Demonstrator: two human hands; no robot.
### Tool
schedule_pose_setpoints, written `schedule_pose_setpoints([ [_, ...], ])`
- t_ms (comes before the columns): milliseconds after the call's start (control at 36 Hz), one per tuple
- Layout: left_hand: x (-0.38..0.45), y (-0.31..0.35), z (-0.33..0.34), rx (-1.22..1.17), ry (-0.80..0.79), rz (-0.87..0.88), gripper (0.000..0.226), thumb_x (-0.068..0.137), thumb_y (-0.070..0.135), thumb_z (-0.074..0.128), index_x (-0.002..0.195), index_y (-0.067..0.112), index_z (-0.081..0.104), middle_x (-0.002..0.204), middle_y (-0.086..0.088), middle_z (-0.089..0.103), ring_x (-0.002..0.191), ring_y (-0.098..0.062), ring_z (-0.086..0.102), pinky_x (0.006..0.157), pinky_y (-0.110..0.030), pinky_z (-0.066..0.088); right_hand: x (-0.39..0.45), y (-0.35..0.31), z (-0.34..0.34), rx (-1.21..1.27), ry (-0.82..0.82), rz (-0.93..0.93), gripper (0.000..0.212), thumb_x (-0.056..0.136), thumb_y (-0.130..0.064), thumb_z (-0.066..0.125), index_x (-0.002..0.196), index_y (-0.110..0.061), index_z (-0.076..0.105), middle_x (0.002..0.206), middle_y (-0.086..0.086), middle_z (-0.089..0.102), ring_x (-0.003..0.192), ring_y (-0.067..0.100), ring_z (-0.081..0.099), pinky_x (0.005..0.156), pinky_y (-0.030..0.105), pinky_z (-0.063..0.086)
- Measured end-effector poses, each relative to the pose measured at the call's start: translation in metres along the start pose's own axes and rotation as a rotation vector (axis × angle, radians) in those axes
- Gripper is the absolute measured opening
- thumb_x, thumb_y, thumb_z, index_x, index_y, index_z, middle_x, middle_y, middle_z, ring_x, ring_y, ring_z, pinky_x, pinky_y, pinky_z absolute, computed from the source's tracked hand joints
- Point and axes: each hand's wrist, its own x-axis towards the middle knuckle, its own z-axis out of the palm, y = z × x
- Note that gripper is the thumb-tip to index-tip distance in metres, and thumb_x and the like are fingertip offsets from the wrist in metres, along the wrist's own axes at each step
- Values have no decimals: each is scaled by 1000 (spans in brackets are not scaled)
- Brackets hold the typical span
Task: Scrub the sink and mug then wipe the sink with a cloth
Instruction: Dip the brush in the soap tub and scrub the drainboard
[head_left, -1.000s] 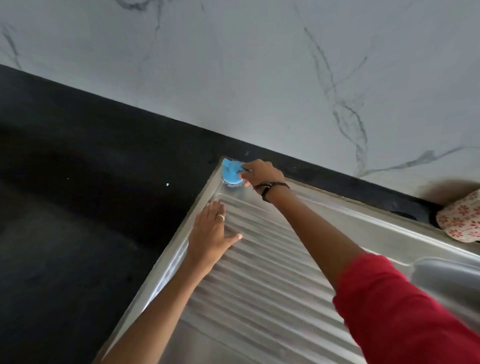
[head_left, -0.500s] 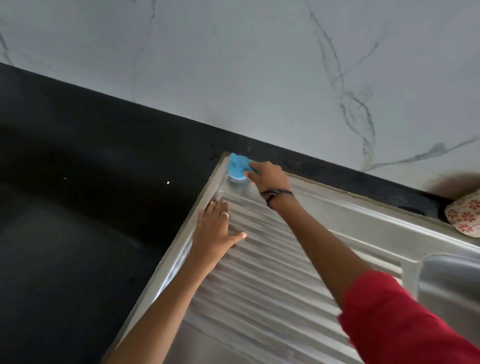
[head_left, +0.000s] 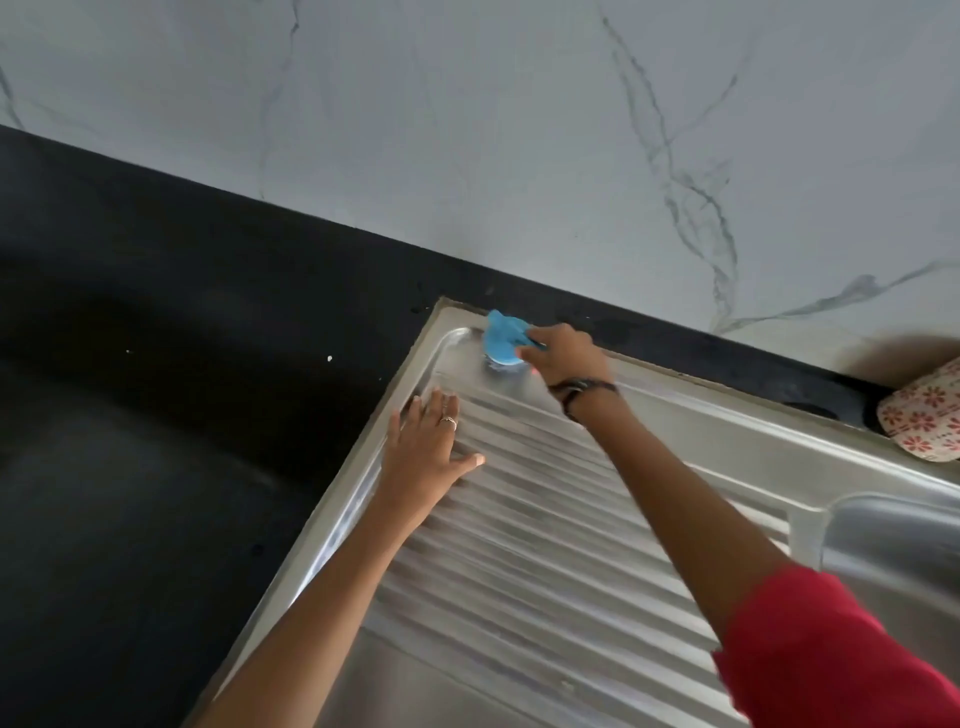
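Right hand (head_left: 563, 358) gripped a blue scrubber (head_left: 503, 340), fingers curled round its top, and pressed it on the far corner of the steel sink (head_left: 545, 597) drainboard, just inside the raised rim. The scrubber sat near both the far edge and the left edge of the drainboard; little metal remained between it and the rim on either side. A dark wristband (head_left: 582, 391) circled the right wrist; a red sleeve (head_left: 831, 654) covered the upper arm at lower right.

Left hand (head_left: 428, 457) lay flat on the ridged drainboard beside the left rim, fingers straight and together, thumb spread, holding nothing. A ring (head_left: 449, 421) showed on one finger.

Open ribbed surface ran from the hands toward the near edge. The basin edge curved at right. Black counter (head_left: 156, 415) bordered the sink to the left and behind. A white veined wall (head_left: 467, 130) rose behind the counter. A floral cloth (head_left: 922, 415) lay at the far right edge, partly out of frame.
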Motion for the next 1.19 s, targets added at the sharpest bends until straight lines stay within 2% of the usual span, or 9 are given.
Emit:
schedule_pose_setpoints([
  [167, -4, 8, 2, 98, 28, 24, 69, 93, 46, 43, 149, 23, 9, 158, -3, 2, 144, -21, 3, 113, -51, 8, 12, -34, 22, -90, 11, -86, 29, 94, -24, 42, 115, -15, 60, 107, 9, 64, 97, 28, 61, 76, 35, 47],
  [250, -9, 18, 6, 149, 56, 92, 61, 98, 38, 38, 149, 20, 10, 158, -4, 3, 144, -22, 7, 115, -48, 10, -11, 4, 9, -41, 52, -39, 30, 94, -24, 43, 118, -19, 59, 108, 9, 63, 99, 29, 60, 77, 35, 46],
  [333, -16, 34, 12, 44, 14, 141, 61, 97, 36, 39, 149, 17, 13, 157, -6, 3, 145, -23, 7, 114, -45, 11, -40, 57, -9, 18, 90, 50, 33, 94, -30, 45, 125, -23, 56, 109, 11, 64, 101, 31, 59, 82, 37, 46],
  [444, -21, 60, 22, 55, -19, 179, 70, 94, 49, 39, 149, 19, 10, 158, -4, 3, 144, -27, 8, 115, -46, 14, -82, 135, -42, 45, 178, 212, 37, 93, -34, 50, 129, -25, 54, 107, 12, 67, 103, 32, 59, 85, 37, 45],
  [583, -27, 90, 26, -50, -40, 233, 80, 89, 59, 42, 149, 21, 5, 157, -1, -4, 145, -20, -2, 116, -42, 1, -130, 204, -81, 74, 271, 436, 36, 93, -34, 50, 125, -22, 58, 103, 15, 67, 100, 34, 59, 80, 37, 44],
  [694, -32, 104, 32, -70, -63, 268, 84, 87, 62, 42, 149, 23, 1, 157, 0, -9, 144, -19, -7, 115, -40, -3, -133, 196, -86, 64, 294, 458, 31, 93, -31, 48, 118, -16, 61, 101, 17, 66, 96, 34, 58, 72, 34, 39],
  [861, -37, 111, 41, -5, -63, 287, 85, 86, 62, 44, 149, 24, 4, 158, 0, -4, 145, -23, -3, 117, -44, 3, -83, 125, -49, 126, 194, 290, 37, 93, -30, 49, 127, -18, 57, 120, 15, 61, 111, 33, 55, 90, 37, 43],
  [1000, -42, 120, 42, 32, -64, 284, 81, 87, 61, 44, 149, 27, 6, 158, 1, -2, 144, -29, 0, 115, -47, 5, -57, 83, -34, 68, 111, 165, 27, 92, -24, 45, 112, -17, 62, 102, 9, 63, 96, 27, 60, 79, 37, 47],
  [1194, -45, 146, 48, -36, -104, 355, 80, 90, 58, 39, 149, 23, -1, 157, -1, -7, 145, -19, -6, 116, -38, -3, -118, 179, -70, 169, 231, 371, 36, 92, -32, 49, 126, -24, 57, 113, 12, 63, 104, 33, 57, 83, 35, 43],
])
